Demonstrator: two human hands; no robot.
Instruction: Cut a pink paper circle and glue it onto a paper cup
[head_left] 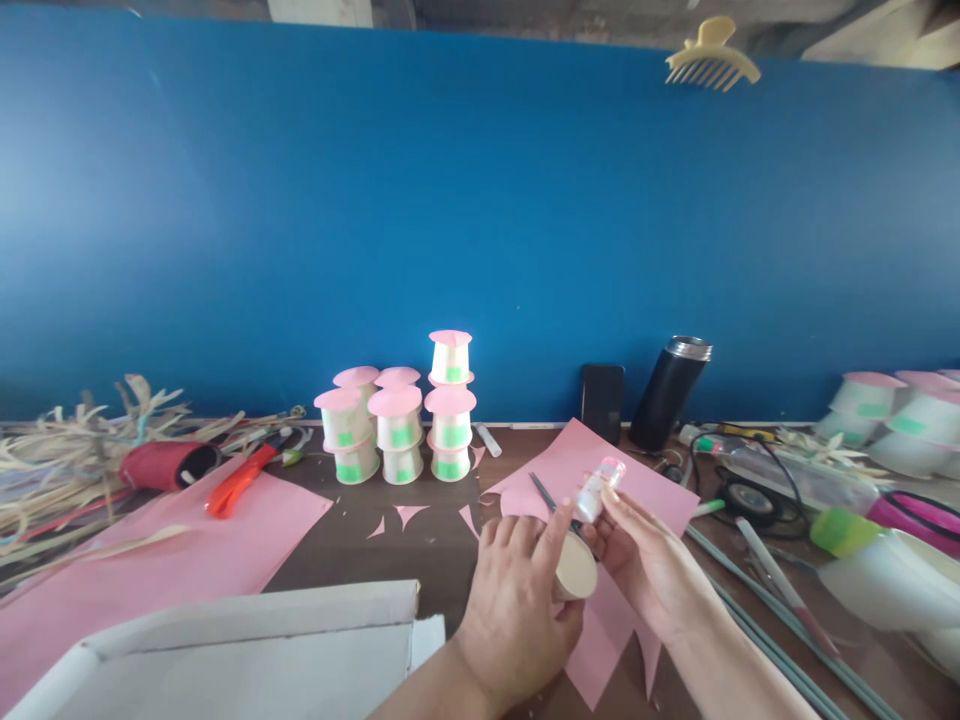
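My left hand (517,590) is closed around a small off-white paper cup (577,570) lying tilted, its round end facing right. In my right hand (649,555) is a short white tube with a pink end, seemingly a glue stick (598,490), gripped between thumb and fingers just above the cup. Dark scissors (541,488) lie partly hidden behind my hands on a sheet of pink paper (574,455). Further back, several paper cups (398,432) with pink paper discs and green patches stand stacked in pairs and a taller column.
A white open box (262,650) fills the front left. Beyond it lie pink paper (277,515), an orange cutter (240,482) and dried strips (67,460). A black phone (602,400) and dark bottle (667,395) lean by the blue panel (450,200). Grey rods (787,630) lie right.
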